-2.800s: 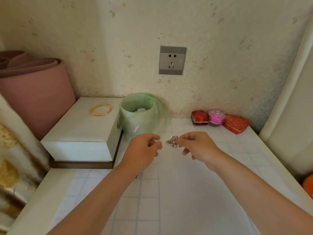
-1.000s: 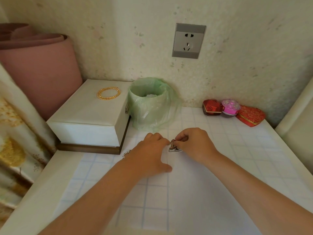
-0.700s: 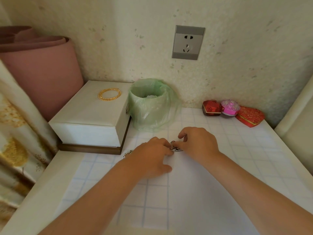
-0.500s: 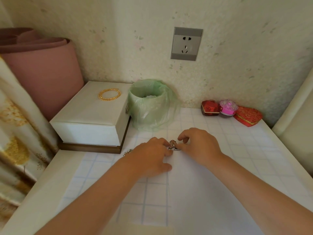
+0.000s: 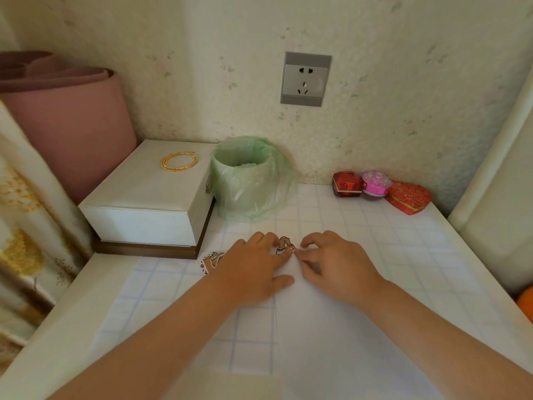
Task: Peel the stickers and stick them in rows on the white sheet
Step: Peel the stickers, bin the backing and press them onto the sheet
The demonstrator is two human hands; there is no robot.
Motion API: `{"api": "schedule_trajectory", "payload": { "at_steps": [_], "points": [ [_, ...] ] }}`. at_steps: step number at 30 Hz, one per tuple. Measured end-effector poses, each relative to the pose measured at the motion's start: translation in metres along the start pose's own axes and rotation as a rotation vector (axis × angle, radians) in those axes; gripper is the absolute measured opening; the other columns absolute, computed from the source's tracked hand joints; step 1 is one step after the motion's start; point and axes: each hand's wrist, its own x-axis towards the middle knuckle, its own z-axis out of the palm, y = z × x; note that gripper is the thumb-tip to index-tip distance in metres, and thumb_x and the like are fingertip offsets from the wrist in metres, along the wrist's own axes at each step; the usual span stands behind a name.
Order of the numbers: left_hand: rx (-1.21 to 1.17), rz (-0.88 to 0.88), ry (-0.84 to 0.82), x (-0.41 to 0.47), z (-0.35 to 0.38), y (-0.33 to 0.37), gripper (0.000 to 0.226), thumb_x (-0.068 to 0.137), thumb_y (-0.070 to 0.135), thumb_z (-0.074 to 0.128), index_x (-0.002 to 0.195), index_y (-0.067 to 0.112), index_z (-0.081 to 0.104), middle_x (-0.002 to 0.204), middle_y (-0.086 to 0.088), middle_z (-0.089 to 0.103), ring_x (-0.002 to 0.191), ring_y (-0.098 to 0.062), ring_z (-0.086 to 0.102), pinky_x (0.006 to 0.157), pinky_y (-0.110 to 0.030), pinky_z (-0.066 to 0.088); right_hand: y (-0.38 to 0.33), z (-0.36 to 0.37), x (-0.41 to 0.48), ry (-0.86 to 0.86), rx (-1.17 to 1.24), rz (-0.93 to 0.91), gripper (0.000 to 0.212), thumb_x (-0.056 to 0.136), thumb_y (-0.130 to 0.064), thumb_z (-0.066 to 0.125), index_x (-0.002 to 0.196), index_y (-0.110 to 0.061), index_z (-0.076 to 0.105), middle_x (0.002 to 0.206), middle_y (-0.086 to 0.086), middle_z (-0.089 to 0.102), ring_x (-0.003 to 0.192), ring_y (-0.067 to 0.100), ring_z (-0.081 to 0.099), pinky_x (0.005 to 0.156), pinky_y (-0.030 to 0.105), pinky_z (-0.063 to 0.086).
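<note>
The sticker point(image 5: 285, 246) lies at the far edge of the white sheet point(image 5: 331, 342) on the worktop point(image 5: 403, 241), pressed by the left hand point(image 5: 253, 269) with straight fingers; the right hand point(image 5: 337, 264) has bent fingers at its edge, grip unclear

Thin glossy plastic — bin liner point(image 5: 251, 194)

L hand point(image 5: 253, 272): flat on white sheet point(image 5: 331, 327), fingertips on sticker point(image 5: 285, 246).
R hand point(image 5: 337, 267): fingers arched, tips at sticker's right edge; pinch or press, can't tell.
Sticker: small cartoon one, btwn the 2 hands.
More stickers point(image 5: 212, 259): just left of L hand, on grid-patterned tabletop point(image 5: 403, 241).
Behind: green-bagged bin point(image 5: 248, 180), white box point(image 5: 150, 197) w/ gold bangle point(image 5: 178, 160) on top.
</note>
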Motion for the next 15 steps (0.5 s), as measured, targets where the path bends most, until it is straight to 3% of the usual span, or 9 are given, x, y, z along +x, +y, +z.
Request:
{"api": "schedule_trajectory", "payload": {
  "at_steps": [3,6,11,15],
  "points": [
    [-0.056,-0.013,-0.014,-0.001,-0.003,-0.004,0.054,0.100,0.054,0.037,0.149,0.031,0.040,0.154,0.008,0.030,0.138,-0.014,0.029,0.106,-0.037,0.038,0.003,0.001,0.000,0.032,0.032,-0.009,0.015,0.082,-0.034,0.065,0.089,-0.036,0.079,0.102,-0.016,0.071,0.081,0.013,0.063,0.048,0.021,0.041],
    [-0.105,-0.009,-0.013,0.000,-0.002,-0.013,0.046,0.101,0.047,0.039,0.141,0.027,0.054,0.155,0.014,0.036,0.139,-0.011,0.034,0.105,-0.034,0.042,0.006,0.002,0.000,0.017,0.076,0.024,0.016,0.081,-0.029,0.069,0.092,-0.036,0.078,0.106,-0.019,0.070,0.085,0.015,0.062,0.054,0.022,0.043],
    [-0.128,0.016,0.020,0.005,0.006,-0.020,0.074,0.082,0.059,0.015,0.103,0.015,0.070,0.125,0.010,0.063,0.114,-0.017,0.055,0.086,-0.036,0.050,0.001,-0.003,0.005,-0.074,0.031,0.048,0.023,0.089,-0.030,0.057,0.109,-0.029,0.068,0.117,-0.016,0.062,0.097,0.016,0.056,0.062,0.027,0.037],
    [-0.199,0.004,0.143,0.008,0.007,-0.020,0.035,0.099,0.041,0.045,0.115,0.017,0.064,0.123,0.006,0.060,0.110,-0.016,0.051,0.092,-0.037,0.046,-0.010,-0.003,0.013,-0.105,-0.034,0.048,0.039,0.094,-0.035,0.050,0.132,-0.027,0.054,0.121,-0.007,0.057,0.106,0.019,0.054,0.066,0.030,0.040]
  ]
}}
